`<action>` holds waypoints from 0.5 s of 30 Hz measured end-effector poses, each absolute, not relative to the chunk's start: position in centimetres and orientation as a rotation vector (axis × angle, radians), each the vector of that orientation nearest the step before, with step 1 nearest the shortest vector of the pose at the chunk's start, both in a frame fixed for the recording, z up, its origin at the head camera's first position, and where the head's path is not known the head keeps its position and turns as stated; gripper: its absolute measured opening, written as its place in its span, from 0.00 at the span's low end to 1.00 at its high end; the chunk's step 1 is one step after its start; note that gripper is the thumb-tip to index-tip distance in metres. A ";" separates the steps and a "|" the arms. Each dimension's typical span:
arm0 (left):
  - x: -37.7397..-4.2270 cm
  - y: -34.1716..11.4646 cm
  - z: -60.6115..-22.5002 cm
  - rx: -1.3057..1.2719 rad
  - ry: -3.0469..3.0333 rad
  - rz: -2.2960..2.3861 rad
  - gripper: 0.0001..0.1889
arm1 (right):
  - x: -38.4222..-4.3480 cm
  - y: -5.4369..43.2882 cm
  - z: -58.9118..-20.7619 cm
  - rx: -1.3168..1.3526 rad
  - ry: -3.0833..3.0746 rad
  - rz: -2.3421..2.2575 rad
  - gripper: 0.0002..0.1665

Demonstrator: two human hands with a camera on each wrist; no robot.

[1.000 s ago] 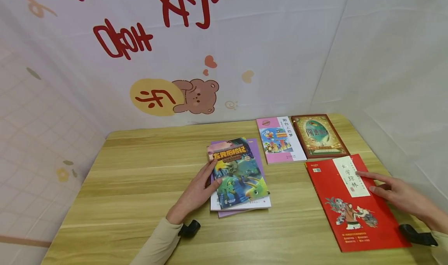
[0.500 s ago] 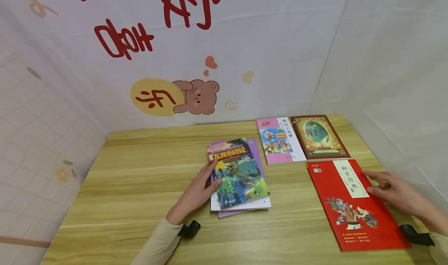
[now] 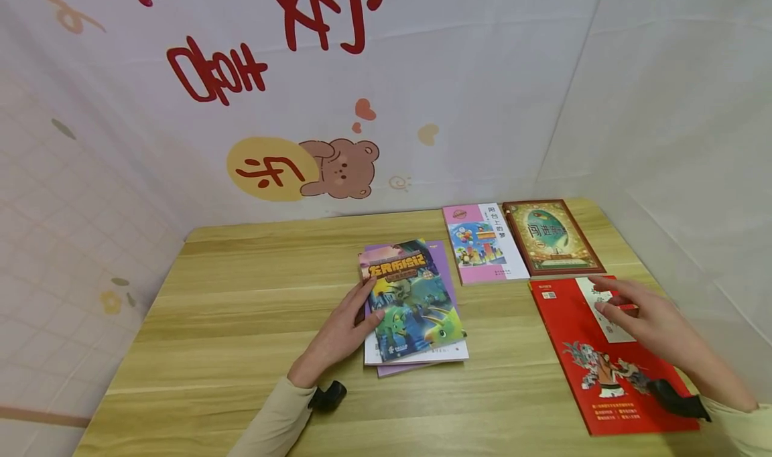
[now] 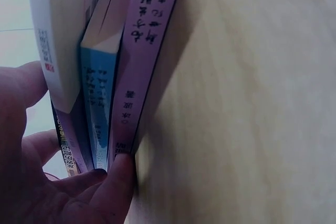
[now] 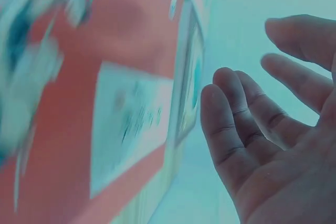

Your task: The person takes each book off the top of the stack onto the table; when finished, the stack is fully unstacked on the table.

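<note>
My left hand (image 3: pixel 340 330) rests against the left side of a stack of books, with thumb and a finger over the top comic book (image 3: pixel 416 303). The comic book has a dinosaur cover. Below it show a white-edged book (image 4: pixel 60 35), a blue-spined book (image 4: pixel 100 87) and, lowest, a purple book (image 4: pixel 139 66). In the left wrist view, the other fingers touch the spines. My right hand (image 3: pixel 648 319), holding nothing, hovers over a large red book (image 3: pixel 609 370) with a white title panel. Its fingers are loosely bent and apart in the right wrist view.
Behind the red book lie a pink-and-white book (image 3: pixel 482 242) and a brown-bordered book (image 3: pixel 551 236), side by side. The wooden table (image 3: pixel 253 296) meets a white printed cloth (image 3: pixel 482 75) at the back, and cloth also hangs at both sides.
My right hand has come off the red book's right edge and moved left above it. The red book's far edge has settled slightly toward me. My left hand stays on the stack.
</note>
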State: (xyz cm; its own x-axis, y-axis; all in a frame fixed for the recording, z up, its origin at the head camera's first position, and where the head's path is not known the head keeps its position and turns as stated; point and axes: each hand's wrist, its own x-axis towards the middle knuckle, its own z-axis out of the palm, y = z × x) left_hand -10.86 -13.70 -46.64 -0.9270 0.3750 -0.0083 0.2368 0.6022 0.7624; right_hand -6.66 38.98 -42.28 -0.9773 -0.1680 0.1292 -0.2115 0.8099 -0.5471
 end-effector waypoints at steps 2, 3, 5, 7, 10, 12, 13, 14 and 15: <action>-10.8 -13.7 -46.6 0.505 2.652 1.225 0.39 | -6.8 37.9 -42.1 0.350 -2.864 0.938 0.32; -10.8 -13.7 -46.6 0.505 2.648 1.228 0.38 | -6.8 37.3 -42.1 0.361 -2.843 0.958 0.31; -10.8 -13.7 -46.5 0.496 2.639 1.227 0.39 | -7.0 36.2 -41.9 0.368 -2.816 0.991 0.31; -10.8 -13.7 -46.4 0.495 2.636 1.227 0.40 | -7.2 35.1 -41.9 0.373 -2.797 1.025 0.31; -10.8 -13.6 -46.5 0.496 2.623 1.264 0.43 | -7.5 33.4 -41.8 0.387 -2.777 1.073 0.31; -10.9 -13.5 -46.6 0.478 2.588 1.329 0.47 | -7.6 32.2 -41.8 0.400 -2.772 1.111 0.30; -10.9 -13.5 -46.6 0.463 2.563 1.367 0.49 | -7.8 31.7 -41.8 0.404 -2.767 1.128 0.30; -10.9 -13.4 -46.7 0.445 2.535 1.409 0.50 | -7.9 31.1 -41.9 0.408 -2.764 1.149 0.30; -11.0 -13.4 -46.7 0.424 2.509 1.446 0.52 | -8.0 30.5 -41.9 0.410 -2.762 1.170 0.30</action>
